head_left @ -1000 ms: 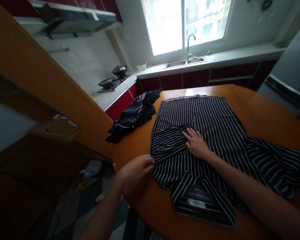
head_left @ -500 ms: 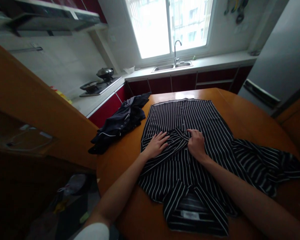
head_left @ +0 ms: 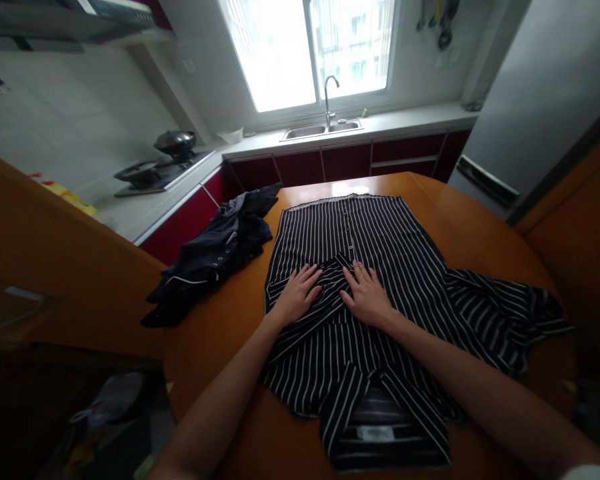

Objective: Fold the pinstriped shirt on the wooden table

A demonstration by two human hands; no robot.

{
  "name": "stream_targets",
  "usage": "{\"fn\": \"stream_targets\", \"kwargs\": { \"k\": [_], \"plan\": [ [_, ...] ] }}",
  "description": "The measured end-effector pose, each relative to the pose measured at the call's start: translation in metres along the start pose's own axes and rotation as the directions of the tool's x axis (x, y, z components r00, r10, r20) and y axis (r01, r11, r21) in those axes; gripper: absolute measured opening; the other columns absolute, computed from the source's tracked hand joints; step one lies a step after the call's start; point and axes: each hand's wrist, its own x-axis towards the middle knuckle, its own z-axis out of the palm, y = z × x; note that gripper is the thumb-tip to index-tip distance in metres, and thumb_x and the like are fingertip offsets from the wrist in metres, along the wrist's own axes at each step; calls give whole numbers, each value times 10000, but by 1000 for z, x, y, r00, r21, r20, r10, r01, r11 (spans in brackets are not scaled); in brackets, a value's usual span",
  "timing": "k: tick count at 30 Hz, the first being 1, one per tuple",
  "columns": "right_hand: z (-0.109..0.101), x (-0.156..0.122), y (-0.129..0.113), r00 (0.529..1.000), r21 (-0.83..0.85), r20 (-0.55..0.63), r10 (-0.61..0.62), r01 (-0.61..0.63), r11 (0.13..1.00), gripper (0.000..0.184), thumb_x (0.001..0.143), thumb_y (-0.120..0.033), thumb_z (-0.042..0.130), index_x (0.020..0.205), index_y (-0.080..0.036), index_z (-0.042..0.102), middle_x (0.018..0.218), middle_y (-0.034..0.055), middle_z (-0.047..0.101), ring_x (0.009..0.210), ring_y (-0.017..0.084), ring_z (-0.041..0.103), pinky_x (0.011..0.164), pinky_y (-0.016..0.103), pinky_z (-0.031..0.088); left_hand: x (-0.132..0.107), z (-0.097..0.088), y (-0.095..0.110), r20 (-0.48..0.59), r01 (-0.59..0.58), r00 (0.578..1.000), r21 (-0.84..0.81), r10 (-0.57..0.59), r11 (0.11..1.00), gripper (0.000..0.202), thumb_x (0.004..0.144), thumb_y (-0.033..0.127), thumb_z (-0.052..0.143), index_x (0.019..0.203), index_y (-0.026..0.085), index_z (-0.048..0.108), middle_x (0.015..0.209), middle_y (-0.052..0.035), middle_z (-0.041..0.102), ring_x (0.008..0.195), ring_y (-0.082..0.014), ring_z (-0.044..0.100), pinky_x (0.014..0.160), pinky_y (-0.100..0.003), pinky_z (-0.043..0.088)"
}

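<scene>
A black shirt with thin white stripes lies spread on a round orange wooden table, collar and label toward me. Its left sleeve is folded in over the body, while the right sleeve trails off to the right. My left hand lies flat on the folded sleeve, fingers stretched out. My right hand presses flat on the shirt's middle beside it, fingers apart. Neither hand grips anything.
A crumpled dark navy garment lies at the table's far left edge. Behind are a counter with a sink and tap, a stove with pans, a bright window and a grey fridge at right.
My left hand let go of the shirt's left edge and moved onto the folded sleeve, now lying flat. My right hand stayed on the shirt, fingers spreading. The view shifted right.
</scene>
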Motion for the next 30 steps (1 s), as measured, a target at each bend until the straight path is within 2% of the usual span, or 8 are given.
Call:
{"fn": "stream_targets", "kwargs": {
  "k": [7, 13, 16, 20, 22, 25, 27, 30],
  "plan": [
    [0, 1, 1, 1000, -3, -1, 13, -13, 1000, 660, 993, -473, 427, 1567, -151, 372, 1647, 158, 239, 1531, 311, 186, 1226, 508, 167, -5, -1, -36, -8, 126, 992, 109, -126, 986, 542, 1048, 464, 362, 1569, 316, 346, 1659, -38, 250, 1547, -305, 139, 1228, -594, 142],
    [2, 0, 2, 1000, -4, -3, 10, -10, 1000, 650, 996, -461, 420, 1560, -139, 385, 1642, 171, 248, 1529, 312, 192, 1229, 507, 164, -13, -11, -80, -19, 290, 957, 112, -290, 950, 594, 1047, 456, 318, 1576, 185, 323, 1655, -130, 230, 1544, -297, 153, 1225, -578, 164],
    [3, 0, 3, 1000, -8, -10, 8, -8, 1000, 646, 994, -445, 434, 1560, -139, 385, 1642, 174, 250, 1528, 313, 197, 1231, 501, 160, -14, -17, -91, -65, 366, 929, 36, -363, 930, 570, 1057, 399, 259, 1541, 121, 374, 1629, -162, 291, 1532, -279, 215, 1227, -548, 191],
    [6, 0, 3, 1000, -16, -12, 17, -18, 1000, 647, 989, -433, 446, 1563, -140, 380, 1639, 177, 259, 1525, 311, 210, 1232, 492, 147, -9, -22, -73, -256, 471, 841, -89, -478, 877, 539, 1054, 309, 218, 1472, 79, 468, 1532, -192, 460, 1470, -249, 374, 1226, -458, 250],
    [7, 0, 3, 1000, -18, -11, 26, -26, 999, 648, 989, -431, 446, 1564, -141, 376, 1638, 180, 259, 1526, 307, 206, 1231, 488, 143, -8, -21, -50, -280, 385, 876, -84, -392, 919, 524, 1052, 307, 259, 1485, 92, 461, 1547, -173, 447, 1480, -246, 355, 1234, -453, 239],
    [6, 0, 2, 999, -11, -4, 32, -33, 999, 657, 988, -430, 444, 1572, -142, 360, 1641, 179, 251, 1530, 301, 194, 1232, 486, 135, -11, -15, -16, -127, 124, 984, -14, -125, 992, 531, 1053, 381, 348, 1552, 203, 385, 1637, -79, 311, 1537, -250, 207, 1251, -491, 175],
    [3, 0, 1, 999, -1, 7, 35, -35, 999, 658, 988, -427, 443, 1573, -137, 357, 1643, 178, 244, 1533, 299, 181, 1234, 486, 123, -13, -10, -2, 5, 23, 1000, 36, -23, 999, 551, 1042, 458, 397, 1567, 299, 352, 1669, -25, 226, 1552, -278, 133, 1247, -550, 137],
    [-1, 0, 0, 999, 18, 21, 40, -41, 999, 663, 988, -426, 449, 1576, -137, 352, 1646, 176, 234, 1535, 298, 174, 1236, 483, 116, -15, -6, 0, 91, 12, 996, 101, -22, 995, 581, 1030, 525, 408, 1574, 339, 326, 1682, -8, 166, 1554, -308, 95, 1237, -590, 115]
  ]
}}
